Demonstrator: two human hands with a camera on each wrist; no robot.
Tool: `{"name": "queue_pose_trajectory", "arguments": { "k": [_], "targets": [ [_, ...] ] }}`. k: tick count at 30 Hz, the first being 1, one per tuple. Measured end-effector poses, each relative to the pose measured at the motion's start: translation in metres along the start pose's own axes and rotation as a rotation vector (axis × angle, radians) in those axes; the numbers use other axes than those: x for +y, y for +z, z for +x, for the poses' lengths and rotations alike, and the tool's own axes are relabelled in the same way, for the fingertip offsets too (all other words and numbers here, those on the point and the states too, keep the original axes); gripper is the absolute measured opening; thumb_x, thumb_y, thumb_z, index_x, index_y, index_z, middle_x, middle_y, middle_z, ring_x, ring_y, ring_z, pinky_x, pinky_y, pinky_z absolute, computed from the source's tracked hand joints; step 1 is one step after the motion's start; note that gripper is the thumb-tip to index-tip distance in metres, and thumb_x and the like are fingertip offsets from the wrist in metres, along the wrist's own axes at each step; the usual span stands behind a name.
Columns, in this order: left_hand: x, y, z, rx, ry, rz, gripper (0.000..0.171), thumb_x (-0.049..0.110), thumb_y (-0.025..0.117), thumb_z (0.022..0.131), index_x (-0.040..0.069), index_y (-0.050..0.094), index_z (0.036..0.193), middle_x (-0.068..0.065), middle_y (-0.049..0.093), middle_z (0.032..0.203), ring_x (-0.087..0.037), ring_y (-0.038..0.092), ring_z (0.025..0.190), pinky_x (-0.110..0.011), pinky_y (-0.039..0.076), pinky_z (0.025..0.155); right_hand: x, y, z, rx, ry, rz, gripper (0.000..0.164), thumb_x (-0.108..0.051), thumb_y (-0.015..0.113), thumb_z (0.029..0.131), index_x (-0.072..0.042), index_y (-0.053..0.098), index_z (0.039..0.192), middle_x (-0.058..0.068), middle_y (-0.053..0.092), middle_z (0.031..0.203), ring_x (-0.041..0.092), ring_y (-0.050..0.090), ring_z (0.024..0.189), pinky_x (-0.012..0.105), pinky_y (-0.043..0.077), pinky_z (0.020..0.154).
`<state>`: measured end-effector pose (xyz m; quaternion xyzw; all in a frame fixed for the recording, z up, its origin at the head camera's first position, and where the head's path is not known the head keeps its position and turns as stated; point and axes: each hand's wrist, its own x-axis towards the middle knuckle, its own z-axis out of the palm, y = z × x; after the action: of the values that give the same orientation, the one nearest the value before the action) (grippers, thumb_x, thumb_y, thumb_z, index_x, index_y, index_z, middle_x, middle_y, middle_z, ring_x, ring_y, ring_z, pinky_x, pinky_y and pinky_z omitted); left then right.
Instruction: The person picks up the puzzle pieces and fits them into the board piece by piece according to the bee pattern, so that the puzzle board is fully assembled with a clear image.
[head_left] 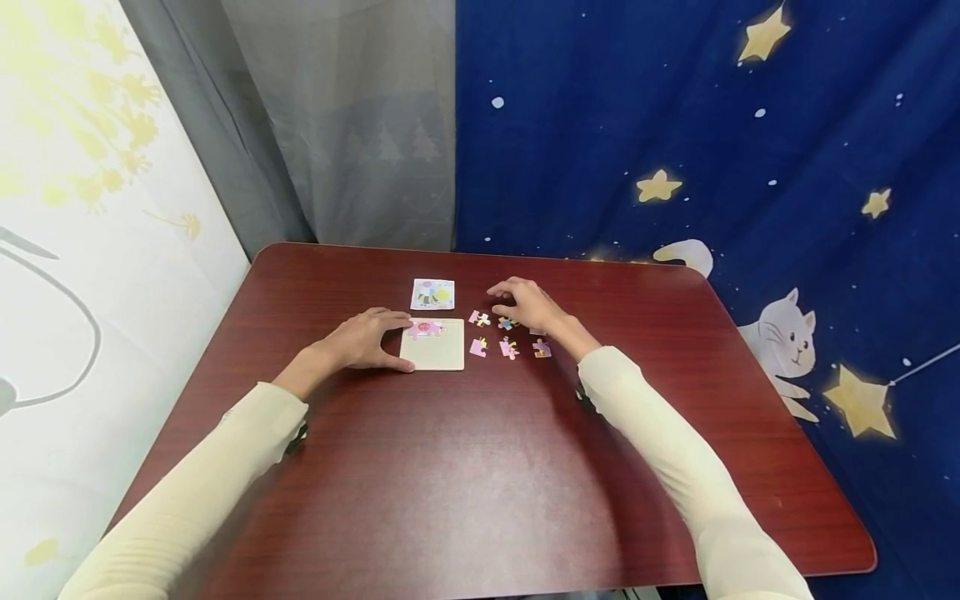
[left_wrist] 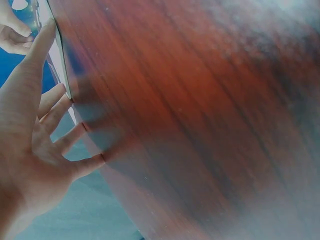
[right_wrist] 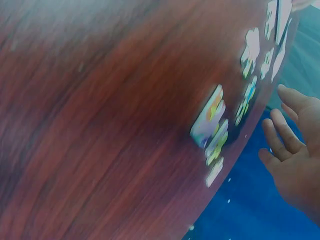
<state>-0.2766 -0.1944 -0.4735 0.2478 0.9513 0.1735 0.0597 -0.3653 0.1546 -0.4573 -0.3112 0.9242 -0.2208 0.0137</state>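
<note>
A square cream puzzle board [head_left: 442,354] lies on the table with joined pink puzzle pieces [head_left: 425,329] in its upper left part. My left hand [head_left: 365,340] rests at the board's left side, thumb at the lower corner and fingers spread toward the upper one. In the left wrist view its fingertips touch the board edge and tabletop. My right hand [head_left: 528,305] hovers over the loose puzzle pieces [head_left: 509,348] right of the board, fingers loosely bent and nothing held. It partly hides the upper row in the head view. The right wrist view shows the same hand [right_wrist: 295,150] above the table.
Behind the board lies a square picture card [head_left: 432,294] with a striped bee-like figure. The dark red table [head_left: 420,467] reaches back to a grey curtain [head_left: 360,125] and a blue starry curtain [head_left: 585,150]. A white patterned cloth [head_left: 97,292] hangs at left.
</note>
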Motion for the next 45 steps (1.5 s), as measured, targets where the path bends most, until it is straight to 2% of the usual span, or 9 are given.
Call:
{"name": "queue_pose_trajectory", "arguments": {
  "k": [12, 16, 25, 34, 39, 45],
  "targets": [
    [-0.001, 0.0, 0.0, 0.0, -0.007, -0.007, 0.095, 0.065, 0.084, 0.076, 0.016, 0.055, 0.152, -0.007, 0.049, 0.158, -0.036, 0.037, 0.148, -0.063, 0.04, 0.111, 0.021, -0.013, -0.007, 0.004, 0.051, -0.008, 0.038, -0.015, 0.074, 0.097, -0.005, 0.069, 0.134, 0.014, 0.07, 0.123, 0.029, 0.064, 0.12, 0.044, 0.046, 0.108],
    [0.0, 0.0, 0.0, 0.002, -0.004, -0.008, 0.095, 0.065, 0.085, 0.076, 0.016, 0.056, 0.152, -0.007, 0.049, 0.158, -0.036, 0.037, 0.148, -0.063, 0.04, 0.111, 0.026, -0.015, -0.01, 0.001, 0.084, 0.003, 0.038, -0.014, 0.074, 0.098, -0.007, 0.068, 0.134, 0.014, 0.07, 0.125, 0.029, 0.063, 0.122, 0.044, 0.046, 0.108],
    [0.0, -0.001, 0.0, 0.006, -0.001, -0.005, 0.094, 0.065, 0.084, 0.076, 0.016, 0.056, 0.151, -0.008, 0.049, 0.157, -0.036, 0.038, 0.147, -0.065, 0.041, 0.109, 0.04, -0.02, -0.017, 0.04, 0.097, -0.004, 0.037, -0.009, 0.074, 0.096, -0.003, 0.069, 0.132, 0.018, 0.069, 0.128, 0.031, 0.063, 0.122, 0.045, 0.047, 0.107],
    [0.0, 0.0, 0.0, 0.002, 0.003, -0.012, 0.094, 0.064, 0.085, 0.077, 0.015, 0.056, 0.152, -0.008, 0.049, 0.158, -0.036, 0.037, 0.148, -0.063, 0.039, 0.112, 0.054, -0.02, -0.023, 0.037, 0.172, 0.0, 0.035, -0.007, 0.071, 0.097, -0.001, 0.069, 0.132, 0.02, 0.066, 0.131, 0.032, 0.061, 0.119, 0.046, 0.047, 0.106],
    [0.0, 0.001, 0.001, -0.003, -0.003, -0.007, 0.095, 0.065, 0.084, 0.077, 0.015, 0.055, 0.152, -0.008, 0.048, 0.158, -0.036, 0.037, 0.148, -0.063, 0.038, 0.112, 0.06, -0.017, -0.023, 0.029, 0.181, 0.009, 0.034, -0.002, 0.068, 0.095, 0.002, 0.07, 0.129, 0.022, 0.069, 0.123, 0.032, 0.062, 0.112, 0.046, 0.049, 0.103],
    [0.0, 0.0, 0.001, -0.003, -0.008, -0.01, 0.095, 0.065, 0.084, 0.077, 0.015, 0.055, 0.152, -0.008, 0.048, 0.159, -0.036, 0.036, 0.149, -0.064, 0.039, 0.111, 0.065, -0.016, -0.022, 0.026, 0.197, 0.014, 0.034, -0.003, 0.068, 0.094, 0.001, 0.071, 0.128, 0.021, 0.069, 0.125, 0.031, 0.06, 0.115, 0.046, 0.047, 0.106]
  ]
}}
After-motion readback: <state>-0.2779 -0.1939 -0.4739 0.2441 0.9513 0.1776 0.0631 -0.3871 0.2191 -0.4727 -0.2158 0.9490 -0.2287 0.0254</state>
